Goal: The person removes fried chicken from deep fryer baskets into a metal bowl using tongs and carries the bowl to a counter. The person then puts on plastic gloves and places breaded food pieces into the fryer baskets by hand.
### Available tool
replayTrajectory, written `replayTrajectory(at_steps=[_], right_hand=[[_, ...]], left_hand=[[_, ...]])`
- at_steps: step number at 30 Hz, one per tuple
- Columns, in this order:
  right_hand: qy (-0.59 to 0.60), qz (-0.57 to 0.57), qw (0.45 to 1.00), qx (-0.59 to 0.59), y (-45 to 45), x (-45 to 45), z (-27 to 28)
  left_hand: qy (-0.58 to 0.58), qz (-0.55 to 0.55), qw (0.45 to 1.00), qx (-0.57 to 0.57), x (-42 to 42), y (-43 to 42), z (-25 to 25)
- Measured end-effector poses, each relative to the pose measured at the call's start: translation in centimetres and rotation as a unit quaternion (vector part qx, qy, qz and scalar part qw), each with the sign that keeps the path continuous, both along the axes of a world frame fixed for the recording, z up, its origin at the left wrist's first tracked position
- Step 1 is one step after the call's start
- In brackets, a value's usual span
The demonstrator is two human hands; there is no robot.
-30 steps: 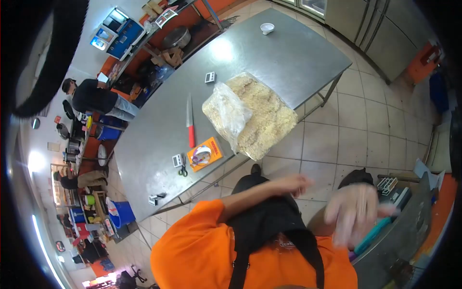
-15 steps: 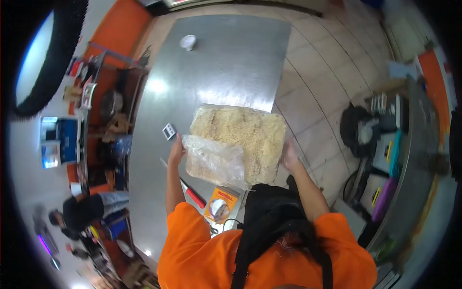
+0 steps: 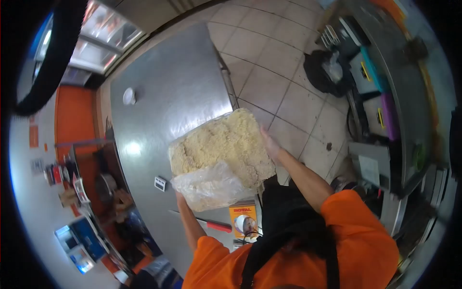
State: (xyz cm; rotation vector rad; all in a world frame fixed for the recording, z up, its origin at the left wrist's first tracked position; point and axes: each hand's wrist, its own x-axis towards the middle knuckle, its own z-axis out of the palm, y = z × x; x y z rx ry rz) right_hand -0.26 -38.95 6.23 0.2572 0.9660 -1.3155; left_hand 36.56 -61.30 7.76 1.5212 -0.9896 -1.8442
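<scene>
Both my hands hold a rectangular tray heaped with pale yellow crumbly material (image 3: pixel 221 144) over the right edge of the metal table. Clear plastic film (image 3: pixel 209 185) lies crumpled across its near left part. My left hand (image 3: pixel 180 197) grips the left near side, its fingers mostly hidden under the tray and film. On the opposite side, my right hand (image 3: pixel 270 145) is closed against the edge, fingertips out of sight. Close to my left hand sits a small white timer-like device (image 3: pixel 160 183). A red-handled knife (image 3: pixel 219 226) and an orange ROYAL box (image 3: pixel 244 220) lie nearer my body.
A small white cup (image 3: pixel 129 96) stands on the far part of the metal table (image 3: pixel 163 72). Tiled floor (image 3: pixel 288 103) runs to the right. A steel counter (image 3: pixel 390 82) there has a black bag (image 3: pixel 322 72) beside it. Cluttered shelves (image 3: pixel 103 188) line the left.
The camera view has turned, so table and room appear rotated and shifted. Both hands still hold the tray, which appears farther left and tilted. The person at left has mostly left the view.
</scene>
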Motion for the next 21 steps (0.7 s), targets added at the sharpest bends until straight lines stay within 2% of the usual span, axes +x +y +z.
replayTrajectory(at_steps=[1,4,7,9,10,12,16,18,21], right_hand=[[-0.024,-0.01,1.0,0.006,0.1,0.5,0.2],[0.065,-0.031,0.995,-0.062,0.5,1.7,-4.9],[0.153,-0.046,0.986,-0.057,0.4,1.6,2.1],[0.14,-0.115,0.981,-0.074,-0.8,2.3,-1.2],[0.175,-0.109,0.974,-0.089,-0.5,2.7,-2.3],[0.23,-0.108,0.961,-0.11,0.2,2.9,-1.0],[0.278,-0.142,0.948,-0.07,3.5,4.8,3.4],[0.306,-0.193,0.932,-0.034,3.8,9.9,6.3],[0.335,-0.267,0.898,0.1,1.2,21.3,13.0]], left_hand=[[-0.007,-0.01,1.0,0.001,-0.4,0.1,0.4],[-0.013,-0.054,0.998,0.004,-2.2,1.1,1.3],[-0.013,-0.09,0.995,0.031,-2.8,3.1,1.3],[-0.004,-0.128,0.99,0.053,-3.4,3.8,0.8],[0.003,-0.157,0.986,0.062,-4.0,4.0,-0.2],[0.016,-0.208,0.975,0.078,-5.3,4.4,-0.9],[0.056,-0.321,0.943,0.068,-6.7,2.2,-1.8],[0.079,-0.39,0.916,0.051,-5.0,-1.4,-2.1],[0.138,-0.486,0.86,0.068,-2.4,-8.0,-3.4]])
